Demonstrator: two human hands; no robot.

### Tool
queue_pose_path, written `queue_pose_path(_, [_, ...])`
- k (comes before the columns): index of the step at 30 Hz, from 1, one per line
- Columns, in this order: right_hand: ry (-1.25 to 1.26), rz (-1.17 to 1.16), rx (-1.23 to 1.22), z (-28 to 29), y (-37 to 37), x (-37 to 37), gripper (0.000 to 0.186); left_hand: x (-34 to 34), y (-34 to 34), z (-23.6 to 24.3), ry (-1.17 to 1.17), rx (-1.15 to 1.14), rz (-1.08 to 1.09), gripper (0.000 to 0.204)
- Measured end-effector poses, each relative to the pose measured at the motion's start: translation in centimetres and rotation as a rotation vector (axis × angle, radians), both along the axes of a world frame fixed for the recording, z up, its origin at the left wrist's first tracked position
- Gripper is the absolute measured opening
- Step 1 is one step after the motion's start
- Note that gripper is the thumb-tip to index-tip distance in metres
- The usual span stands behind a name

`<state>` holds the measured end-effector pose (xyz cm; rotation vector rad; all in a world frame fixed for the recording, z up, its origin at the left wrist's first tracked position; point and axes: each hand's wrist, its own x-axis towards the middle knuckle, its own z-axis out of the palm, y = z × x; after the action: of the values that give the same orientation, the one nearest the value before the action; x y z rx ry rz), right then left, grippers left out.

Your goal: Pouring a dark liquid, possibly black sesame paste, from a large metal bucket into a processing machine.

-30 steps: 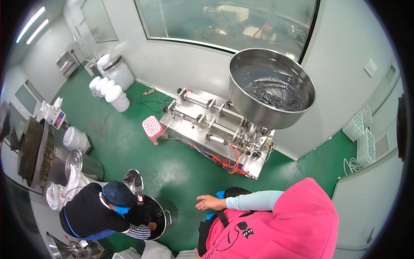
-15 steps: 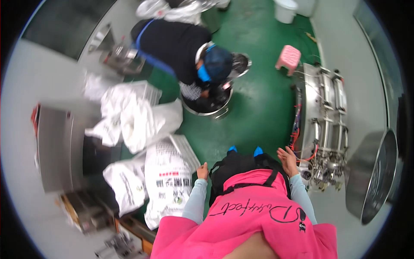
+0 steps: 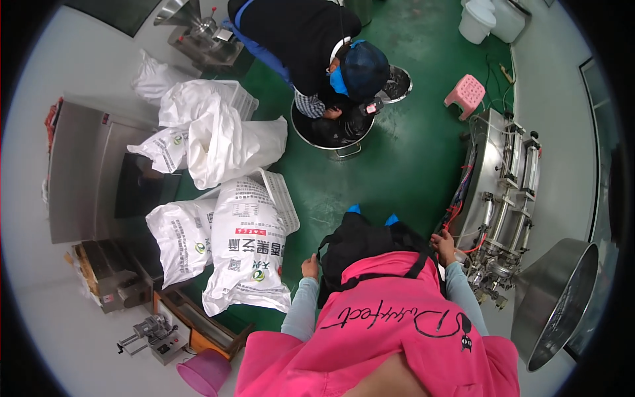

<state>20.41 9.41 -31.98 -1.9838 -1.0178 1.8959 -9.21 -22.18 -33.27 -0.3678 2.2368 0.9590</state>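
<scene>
My left hand (image 3: 309, 266) is beside the left edge of my black apron (image 3: 357, 246), near its strap. Its fingers look curled in, and whatever may be inside them is hidden. On the apron's other side is my right hand (image 3: 445, 249), fingers loosely bent and apart, with nothing visible in it. The apron hangs folded down at my waist below a pink top (image 3: 397, 317). To the left of my left hand lies a full white printed sack (image 3: 248, 245) on a white plastic crate (image 3: 283, 198).
Ahead, a co-worker (image 3: 297, 46) bends over a large metal pot (image 3: 301, 129) holding dark material. More white sacks (image 3: 228, 142) lie at left. A steel filling machine (image 3: 506, 192), a big metal bowl (image 3: 555, 298) and a pink stool (image 3: 467, 94) stand at right.
My view has shifted, bringing more of the left-side equipment into sight. My right hand's spread fingers have bent more. The co-worker still leans over the pot.
</scene>
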Motion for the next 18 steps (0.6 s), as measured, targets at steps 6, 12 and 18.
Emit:
queue_pose_path(6, [-0.012, 0.044, 0.039, -0.3, -0.6, 0.5, 0.061, -0.9, 2.2, -0.3, 0.019, 0.148, -0.028, 0.041])
queue_pose_path(12, [-0.017, -0.005, 0.038, 0.1, -1.0, 0.4, 0.064, -2.4, -0.3, -5.5, -0.074, 0.202, 0.036, 0.044])
queue_pose_path(18, [0.001, -0.058, 0.027, 0.2, -1.7, 0.9, 0.065, -2.1, 1.4, -2.5, -0.082, 0.204, 0.005, 0.045])
